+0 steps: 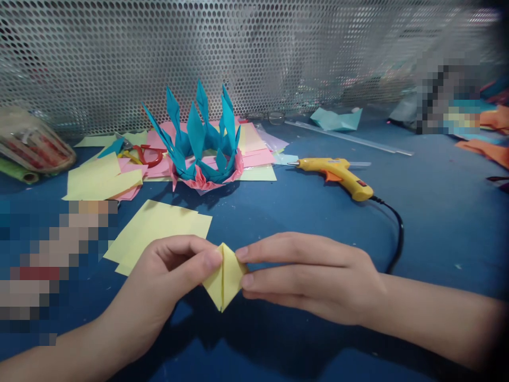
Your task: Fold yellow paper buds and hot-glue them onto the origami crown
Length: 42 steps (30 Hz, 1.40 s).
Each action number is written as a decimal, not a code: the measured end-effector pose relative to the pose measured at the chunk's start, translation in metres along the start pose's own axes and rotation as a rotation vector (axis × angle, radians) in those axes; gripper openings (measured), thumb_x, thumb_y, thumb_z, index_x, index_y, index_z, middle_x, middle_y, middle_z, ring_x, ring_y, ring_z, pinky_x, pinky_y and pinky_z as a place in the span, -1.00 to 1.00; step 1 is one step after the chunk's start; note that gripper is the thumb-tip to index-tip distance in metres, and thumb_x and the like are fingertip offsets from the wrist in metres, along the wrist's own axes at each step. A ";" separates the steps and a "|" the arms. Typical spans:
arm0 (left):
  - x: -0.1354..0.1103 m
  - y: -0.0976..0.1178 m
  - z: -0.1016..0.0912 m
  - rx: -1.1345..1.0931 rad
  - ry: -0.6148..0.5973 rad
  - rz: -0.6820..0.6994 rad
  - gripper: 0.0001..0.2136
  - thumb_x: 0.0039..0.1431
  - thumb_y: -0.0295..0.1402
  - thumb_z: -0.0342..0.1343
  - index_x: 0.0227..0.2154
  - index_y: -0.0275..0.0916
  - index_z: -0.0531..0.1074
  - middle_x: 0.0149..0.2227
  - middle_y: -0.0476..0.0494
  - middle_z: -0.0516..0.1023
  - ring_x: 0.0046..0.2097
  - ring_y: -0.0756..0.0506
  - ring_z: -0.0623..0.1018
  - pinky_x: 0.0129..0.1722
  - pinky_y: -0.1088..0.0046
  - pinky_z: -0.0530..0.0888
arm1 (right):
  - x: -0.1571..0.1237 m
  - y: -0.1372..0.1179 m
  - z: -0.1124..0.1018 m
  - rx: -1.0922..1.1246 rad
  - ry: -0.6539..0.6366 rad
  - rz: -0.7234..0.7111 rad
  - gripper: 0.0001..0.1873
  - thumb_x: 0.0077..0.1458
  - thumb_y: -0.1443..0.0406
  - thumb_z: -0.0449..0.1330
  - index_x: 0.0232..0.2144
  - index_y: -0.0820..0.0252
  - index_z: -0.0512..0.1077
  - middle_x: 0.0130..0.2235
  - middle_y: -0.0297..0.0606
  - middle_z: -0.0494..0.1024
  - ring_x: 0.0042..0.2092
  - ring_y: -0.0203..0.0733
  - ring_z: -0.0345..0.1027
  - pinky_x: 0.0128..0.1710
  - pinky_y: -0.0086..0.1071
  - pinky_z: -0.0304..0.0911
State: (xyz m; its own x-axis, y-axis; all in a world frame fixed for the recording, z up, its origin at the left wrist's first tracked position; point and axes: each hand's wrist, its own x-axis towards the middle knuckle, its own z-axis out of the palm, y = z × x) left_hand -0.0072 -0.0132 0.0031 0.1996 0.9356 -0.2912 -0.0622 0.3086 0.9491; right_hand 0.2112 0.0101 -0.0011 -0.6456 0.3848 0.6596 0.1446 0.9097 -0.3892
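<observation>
Between my hands, above the blue table, is a small yellow folded paper (231, 276) in a diamond shape, with a slit down its middle. My left hand (167, 270) pinches its left side, thumb on the front face. At the right edge, the fingertips of my right hand (310, 276) close on the paper; that thumb is hidden. Behind my left hand lie pale yellow square sheets (155, 225), overlapping on the table. Farther back stands a ring of blue folded paper spikes (194, 135) with pink folded pieces (202, 180) around its base.
A yellow glue gun (334, 172) lies at the back right, its black cord (401, 233) curving toward me. Red-handled scissors (153, 156) rest on coloured paper at the left. Clear glue sticks (350, 137) and a light blue folded paper (336, 120) lie before the perforated metal panel (278, 53).
</observation>
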 end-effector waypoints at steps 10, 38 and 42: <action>0.003 0.000 0.002 -0.002 -0.035 0.019 -0.90 -0.01 -0.43 0.30 -0.58 -0.16 0.59 -0.63 0.11 0.49 -0.59 0.13 0.36 -0.62 0.77 0.32 | -0.001 0.001 -0.001 0.026 -0.038 -0.043 -0.81 0.27 0.46 0.10 -0.20 0.41 0.53 -0.13 -0.01 0.63 -0.01 -0.27 0.48 0.07 -0.53 0.35; 0.002 -0.003 -0.003 -0.100 -0.203 -0.020 -0.90 0.04 -0.23 0.33 -0.35 0.00 0.66 -0.52 0.11 0.64 -0.52 0.11 0.56 -0.48 0.77 0.51 | 0.001 0.001 -0.001 0.038 0.002 0.005 -0.86 0.20 0.53 0.16 -0.24 0.42 0.53 -0.16 -0.07 0.61 -0.06 -0.41 0.47 0.08 -0.67 0.28; 0.003 0.001 0.001 -0.152 -0.204 -0.069 -0.87 -0.04 -0.21 0.38 -0.40 -0.06 0.67 -0.54 0.06 0.63 -0.53 0.10 0.55 -0.53 0.76 0.50 | 0.001 0.002 -0.001 0.033 0.006 0.009 -0.85 0.22 0.52 0.14 -0.25 0.39 0.52 -0.16 -0.10 0.61 -0.06 -0.43 0.48 0.06 -0.68 0.30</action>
State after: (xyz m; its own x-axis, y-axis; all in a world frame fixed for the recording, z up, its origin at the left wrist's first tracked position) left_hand -0.0057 -0.0108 0.0034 0.4006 0.8624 -0.3095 -0.1852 0.4070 0.8944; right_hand 0.2117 0.0125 -0.0009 -0.6400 0.3937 0.6599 0.1254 0.9008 -0.4158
